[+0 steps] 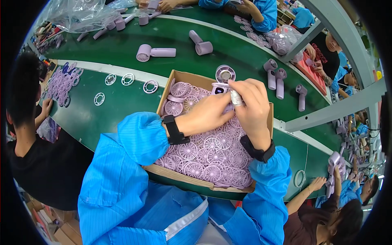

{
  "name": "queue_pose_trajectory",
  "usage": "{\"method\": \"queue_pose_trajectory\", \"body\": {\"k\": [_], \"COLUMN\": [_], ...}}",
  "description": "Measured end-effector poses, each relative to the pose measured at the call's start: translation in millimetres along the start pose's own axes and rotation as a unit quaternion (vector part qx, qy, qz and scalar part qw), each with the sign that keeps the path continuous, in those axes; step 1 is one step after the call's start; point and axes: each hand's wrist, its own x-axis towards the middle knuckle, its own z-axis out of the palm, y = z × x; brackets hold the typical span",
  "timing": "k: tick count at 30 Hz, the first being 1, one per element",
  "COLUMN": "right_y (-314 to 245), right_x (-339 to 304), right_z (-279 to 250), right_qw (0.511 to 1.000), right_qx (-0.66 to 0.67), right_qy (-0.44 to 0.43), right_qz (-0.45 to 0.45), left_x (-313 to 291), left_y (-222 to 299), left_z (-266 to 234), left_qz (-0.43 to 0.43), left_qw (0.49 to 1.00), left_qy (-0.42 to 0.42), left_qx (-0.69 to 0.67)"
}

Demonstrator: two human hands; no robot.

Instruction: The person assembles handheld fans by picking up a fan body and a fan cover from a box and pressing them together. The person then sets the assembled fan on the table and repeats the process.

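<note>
Lilac plastic handheld fan (219,88), mid-frame, held in L hand (210,112); R hand (251,102) pinches small white cylinder (236,98); slack pinch cld drop it into brown cardboard box (270,118).

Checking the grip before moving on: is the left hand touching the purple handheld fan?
Touching. The head view shows the left hand with its fingers against the purple handheld fan, no gap between them.

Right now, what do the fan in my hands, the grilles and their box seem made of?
The fan: probably smooth plastic, its pale lilac evenly coloured. The grilles: likely satin moulded plastic, thin-spoked and alike in shape. The box: apparently matte cardboard, brown, thin-walled.
</note>
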Motion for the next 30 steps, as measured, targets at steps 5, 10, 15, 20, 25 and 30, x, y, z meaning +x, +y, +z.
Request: {"method": "queue_pose_trajectory", "body": {"k": [5, 10, 15, 20, 25, 30], "right_y": [7, 13, 11, 9, 8, 4], "right_x": [-1, -5, -6, -8, -9, -9], "right_z": [3, -2, 3, 4, 7, 12], "right_qw": [0.998, 0.995, 0.999, 0.997, 0.998, 1.000], "right_qx": [0.023, -0.033, -0.024, -0.037, -0.033, 0.002], "right_qy": [0.054, 0.092, 0.023, -0.027, -0.030, -0.001], "right_qz": [0.023, 0.002, -0.025, -0.055, -0.046, 0.010], "left_x": [4, 11, 10, 11, 10, 10], "left_y": [4, 4, 16, 6, 10, 7], "left_z": [-2, -15, -25, -27, -31, -27], "left_qz": [-0.009, -0.080, -0.076, -0.058, -0.036, -0.001], "left_qw": [0.996, 0.906, 0.828, 0.845, 0.860, 0.880], "left_qy": [0.061, 0.122, 0.159, 0.225, 0.242, 0.276], "left_qx": [-0.058, -0.397, -0.532, -0.481, -0.449, -0.386]}}
